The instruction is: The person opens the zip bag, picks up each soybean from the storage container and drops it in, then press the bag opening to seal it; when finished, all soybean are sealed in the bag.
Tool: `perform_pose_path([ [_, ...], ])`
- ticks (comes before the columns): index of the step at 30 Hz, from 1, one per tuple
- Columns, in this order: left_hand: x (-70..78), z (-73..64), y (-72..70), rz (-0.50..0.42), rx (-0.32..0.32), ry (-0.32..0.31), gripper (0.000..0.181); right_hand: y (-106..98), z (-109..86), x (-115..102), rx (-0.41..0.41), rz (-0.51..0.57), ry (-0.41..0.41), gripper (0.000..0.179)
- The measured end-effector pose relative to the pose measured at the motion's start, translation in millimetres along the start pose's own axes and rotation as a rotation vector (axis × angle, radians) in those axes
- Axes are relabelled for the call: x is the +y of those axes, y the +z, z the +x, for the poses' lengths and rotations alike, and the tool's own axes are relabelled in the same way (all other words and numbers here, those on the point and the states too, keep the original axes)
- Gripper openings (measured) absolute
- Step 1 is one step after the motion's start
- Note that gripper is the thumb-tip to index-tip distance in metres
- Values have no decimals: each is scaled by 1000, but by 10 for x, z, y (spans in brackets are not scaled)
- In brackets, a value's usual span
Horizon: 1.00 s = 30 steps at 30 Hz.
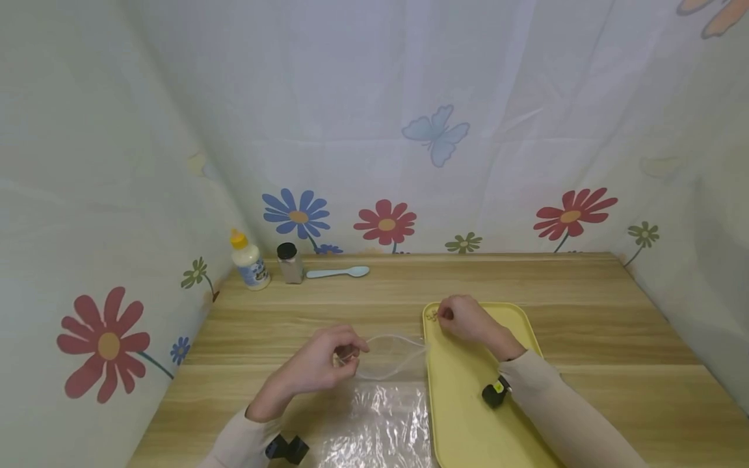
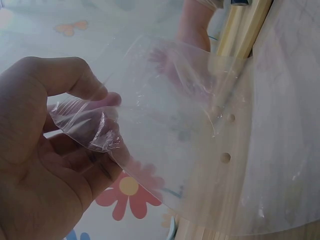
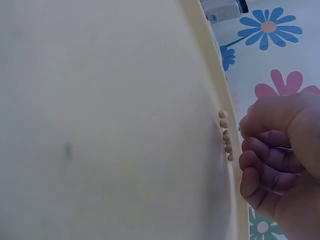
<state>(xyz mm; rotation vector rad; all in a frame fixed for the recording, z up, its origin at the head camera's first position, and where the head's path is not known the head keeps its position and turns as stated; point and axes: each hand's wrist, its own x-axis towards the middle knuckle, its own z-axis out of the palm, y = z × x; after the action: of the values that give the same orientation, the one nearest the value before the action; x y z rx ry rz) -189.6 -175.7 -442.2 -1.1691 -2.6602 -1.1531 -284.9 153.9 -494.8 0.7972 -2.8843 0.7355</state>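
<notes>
My left hand (image 1: 316, 361) pinches the edge of a clear plastic bag (image 1: 380, 422) between thumb and fingers. The bag's mouth gapes in an oval beside that hand, and its far end overlaps the tray's left edge in the head view. Crumpled film (image 2: 100, 127) shows between thumb and fingers in the left wrist view. Over the far left corner of a yellow tray (image 1: 468, 416) is my right hand (image 1: 468, 320), fingers curled and thumb near the forefinger. Several small round tan balls (image 3: 227, 135) line the tray's rim just beside those fingertips. Nothing shows between them.
At the back left of the wooden table (image 1: 597, 325) stand a bottle with a yellow cap (image 1: 251, 265) and a small black-lidded jar (image 1: 289, 263). A pale blue spoon (image 1: 339, 272) lies to their right. A flowered curtain (image 1: 351, 130) hangs behind and at the sides.
</notes>
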Motion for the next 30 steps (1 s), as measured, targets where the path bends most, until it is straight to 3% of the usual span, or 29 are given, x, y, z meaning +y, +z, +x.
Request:
perform_pose_path([
  [18,-5,-14,-6,-12,-7,18,24,-64,-63,-124,109,62,-85,5],
  [30,-22,-10,4,-21,-2,24,24,-159,-121,-264,125,68,-131,3],
])
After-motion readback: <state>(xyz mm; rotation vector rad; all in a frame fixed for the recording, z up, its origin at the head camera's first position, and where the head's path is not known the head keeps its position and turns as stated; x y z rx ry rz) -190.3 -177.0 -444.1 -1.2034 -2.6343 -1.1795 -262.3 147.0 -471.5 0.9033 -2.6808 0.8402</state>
